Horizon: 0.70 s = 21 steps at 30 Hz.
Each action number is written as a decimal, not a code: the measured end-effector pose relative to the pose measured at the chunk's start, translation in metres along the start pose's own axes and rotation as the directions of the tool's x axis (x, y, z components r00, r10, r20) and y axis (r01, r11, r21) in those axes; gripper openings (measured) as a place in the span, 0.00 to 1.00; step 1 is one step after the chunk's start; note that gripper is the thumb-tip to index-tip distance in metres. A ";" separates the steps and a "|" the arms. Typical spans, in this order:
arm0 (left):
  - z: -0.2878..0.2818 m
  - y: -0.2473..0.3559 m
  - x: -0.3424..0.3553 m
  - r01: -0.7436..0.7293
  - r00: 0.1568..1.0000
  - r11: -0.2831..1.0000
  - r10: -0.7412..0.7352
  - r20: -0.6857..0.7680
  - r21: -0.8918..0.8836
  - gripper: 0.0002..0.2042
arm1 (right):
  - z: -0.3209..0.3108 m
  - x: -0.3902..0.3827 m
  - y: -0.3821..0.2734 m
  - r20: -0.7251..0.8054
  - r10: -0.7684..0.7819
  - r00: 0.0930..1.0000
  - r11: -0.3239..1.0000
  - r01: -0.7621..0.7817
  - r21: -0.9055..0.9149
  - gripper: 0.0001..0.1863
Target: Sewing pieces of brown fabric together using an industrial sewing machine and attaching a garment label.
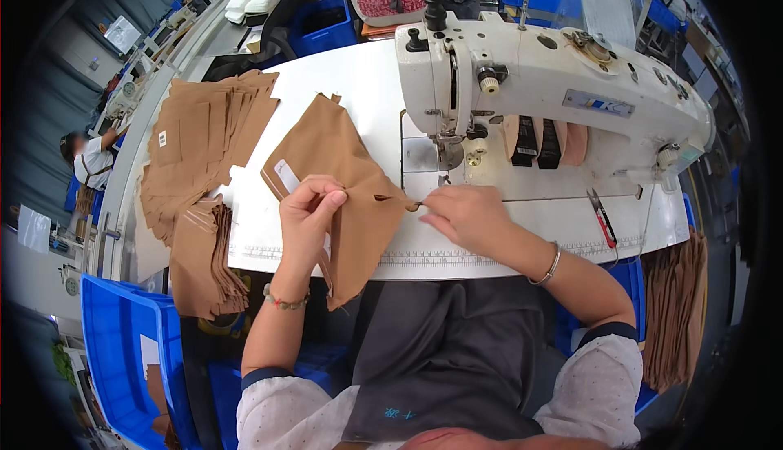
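Observation:
A brown cloth piece (pixel 359 181) with a small dark slit and a white label (pixel 287 176) is held over the white table, left of the needle. My left hand (pixel 310 212) is closed on it, thumb and fingers pinching a fold near the middle. At its right corner, my right hand (pixel 466 218) is closed in a pinch. A small dark thing (pixel 415 205) shows between the corner and those fingertips, too small to name. Just behind my right hand is the presser foot of a white sewing machine (pixel 555 91).
Stacked brown cloth pieces (pixel 192 136) lie on the left, with a smaller pile (pixel 198 258) overhanging the edge. Red-handled thread snips (pixel 602 217) lie at right. Black-banded rolls (pixel 536 141) sit under the machine arm. A blue bin (pixel 130 360) stands lower left; brown pieces (pixel 675 311) hang lower right.

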<state>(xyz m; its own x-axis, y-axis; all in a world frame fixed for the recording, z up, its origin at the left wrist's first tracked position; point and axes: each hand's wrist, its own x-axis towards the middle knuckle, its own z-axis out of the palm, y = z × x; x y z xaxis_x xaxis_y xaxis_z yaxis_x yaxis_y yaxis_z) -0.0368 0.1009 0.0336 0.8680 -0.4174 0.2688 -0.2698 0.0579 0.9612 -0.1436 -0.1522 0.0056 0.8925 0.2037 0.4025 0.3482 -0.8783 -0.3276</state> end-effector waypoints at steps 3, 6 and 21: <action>0.017 0.009 -0.021 -0.048 0.999 0.998 0.048 0.002 -0.033 0.01 | 0.003 0.010 -0.040 -0.137 0.076 0.988 0.962 -0.037 0.269 0.10; 0.028 0.016 -0.036 -0.016 0.996 0.997 0.009 0.093 0.073 0.01 | 0.007 0.024 -0.067 -0.239 0.207 0.949 0.794 -0.020 0.608 0.09; -0.009 0.045 -0.018 -0.314 0.949 0.861 0.269 0.167 0.399 0.05 | -0.062 0.020 -0.057 0.056 0.259 0.964 0.587 -0.203 0.784 0.08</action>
<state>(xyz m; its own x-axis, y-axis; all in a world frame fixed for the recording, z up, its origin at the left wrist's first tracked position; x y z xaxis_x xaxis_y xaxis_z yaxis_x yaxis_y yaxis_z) -0.0609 0.1195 0.0723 0.6812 -0.5323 0.5027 -0.6715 -0.1808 0.7186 -0.1637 -0.1247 0.0852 0.9668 -0.0069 0.2556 0.2480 -0.2175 -0.9440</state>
